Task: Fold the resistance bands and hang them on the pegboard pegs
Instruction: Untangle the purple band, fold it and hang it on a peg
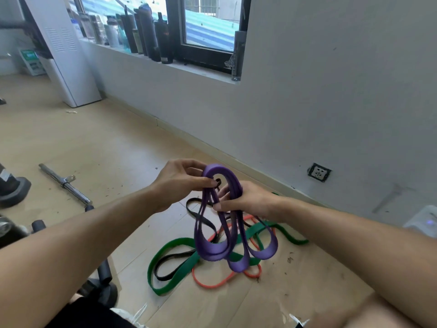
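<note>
While gripping purple band (233, 223), both hands (182, 183) raised.

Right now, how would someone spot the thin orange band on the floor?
Start at the wall power socket, then drop to the band pile on the wooden floor below the hands. The thin orange rubber band is nearest the camera, much narrower than the wide green band beside it.

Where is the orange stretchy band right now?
The orange band lies on the floor at lower centre, tangled with the green band and black band, under the hanging purple band.
</note>
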`<state>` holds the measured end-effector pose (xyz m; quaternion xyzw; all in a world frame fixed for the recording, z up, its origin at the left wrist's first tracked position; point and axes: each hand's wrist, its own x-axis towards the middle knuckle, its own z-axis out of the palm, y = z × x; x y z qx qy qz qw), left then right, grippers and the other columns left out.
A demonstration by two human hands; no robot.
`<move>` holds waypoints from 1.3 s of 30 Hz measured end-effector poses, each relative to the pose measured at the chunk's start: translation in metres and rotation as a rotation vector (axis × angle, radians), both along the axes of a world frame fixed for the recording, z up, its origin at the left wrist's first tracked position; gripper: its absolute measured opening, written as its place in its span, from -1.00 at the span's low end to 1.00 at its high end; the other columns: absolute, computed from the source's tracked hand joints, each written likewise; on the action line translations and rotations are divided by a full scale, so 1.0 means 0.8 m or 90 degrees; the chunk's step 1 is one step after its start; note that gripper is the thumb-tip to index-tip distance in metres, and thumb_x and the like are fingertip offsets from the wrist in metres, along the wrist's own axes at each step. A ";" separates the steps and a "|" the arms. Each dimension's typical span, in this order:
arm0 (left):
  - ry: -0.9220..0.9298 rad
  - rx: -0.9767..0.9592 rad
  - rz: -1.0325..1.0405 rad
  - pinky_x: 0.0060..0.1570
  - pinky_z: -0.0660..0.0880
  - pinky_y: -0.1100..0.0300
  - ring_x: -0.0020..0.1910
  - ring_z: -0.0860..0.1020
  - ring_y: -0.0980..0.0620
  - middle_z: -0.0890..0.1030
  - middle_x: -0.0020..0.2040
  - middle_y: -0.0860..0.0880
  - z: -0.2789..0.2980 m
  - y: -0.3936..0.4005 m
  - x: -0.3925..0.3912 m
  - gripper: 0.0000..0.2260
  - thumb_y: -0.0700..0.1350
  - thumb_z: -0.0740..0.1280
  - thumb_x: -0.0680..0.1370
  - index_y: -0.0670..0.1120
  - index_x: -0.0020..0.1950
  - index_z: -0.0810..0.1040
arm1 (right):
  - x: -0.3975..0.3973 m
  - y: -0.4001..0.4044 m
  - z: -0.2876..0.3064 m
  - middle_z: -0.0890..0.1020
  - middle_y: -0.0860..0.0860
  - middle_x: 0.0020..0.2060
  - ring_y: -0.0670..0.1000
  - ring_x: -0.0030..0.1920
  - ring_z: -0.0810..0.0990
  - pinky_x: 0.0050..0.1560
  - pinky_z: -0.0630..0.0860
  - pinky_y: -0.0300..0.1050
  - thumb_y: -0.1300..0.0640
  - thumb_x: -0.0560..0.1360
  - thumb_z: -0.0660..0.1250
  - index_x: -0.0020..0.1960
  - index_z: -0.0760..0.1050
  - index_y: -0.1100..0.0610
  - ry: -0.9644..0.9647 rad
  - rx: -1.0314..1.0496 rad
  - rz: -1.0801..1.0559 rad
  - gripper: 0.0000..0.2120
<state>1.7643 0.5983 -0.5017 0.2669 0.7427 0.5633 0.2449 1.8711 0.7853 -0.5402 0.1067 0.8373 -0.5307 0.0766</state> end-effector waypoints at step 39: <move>-0.005 -0.156 -0.105 -0.31 0.50 0.40 -0.19 0.66 0.06 0.71 -0.10 -0.03 0.491 0.223 -0.083 -0.66 -0.19 0.64 0.33 -0.06 0.02 0.60 | -0.021 0.186 0.533 0.76 -0.16 -0.03 -0.22 -0.06 0.71 0.04 0.60 -0.28 0.19 0.45 0.59 0.14 0.66 -0.13 -0.008 -0.019 -0.301 -0.65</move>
